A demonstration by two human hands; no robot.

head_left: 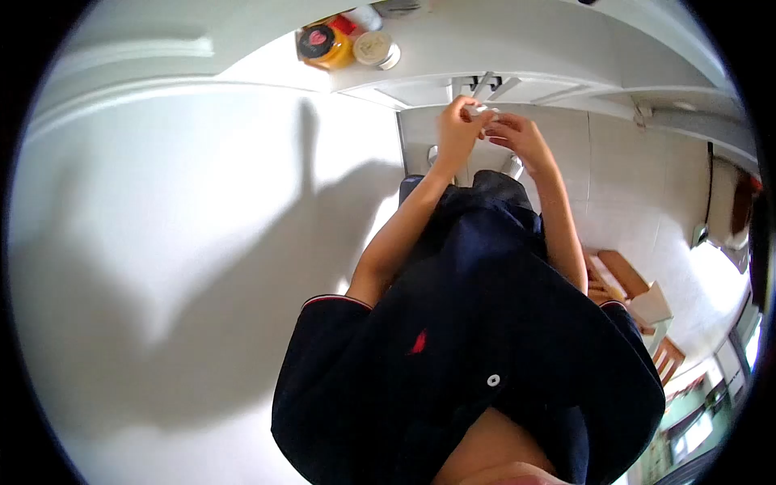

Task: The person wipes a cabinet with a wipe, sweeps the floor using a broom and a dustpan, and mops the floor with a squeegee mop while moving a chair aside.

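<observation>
A small white thing point(484, 109) lies at two o'clock from my left hand point(458, 133), which pinches it, and ten o'clock from my equally near, curled right hand point(522, 139), whose grip, like its long axis, I can't tell.

At one o'clock, the left hand point(459, 133) and right hand point(516, 136) nearly meet, fingers point(504, 127) curled, forearms point(416, 206) extended forward.

I seem to be in a home, likely a kitchen: orange jar point(327, 48) at eleven o'clock, white cabinet doors point(533, 90) at one, wooden chair point(668, 360) at four.
</observation>
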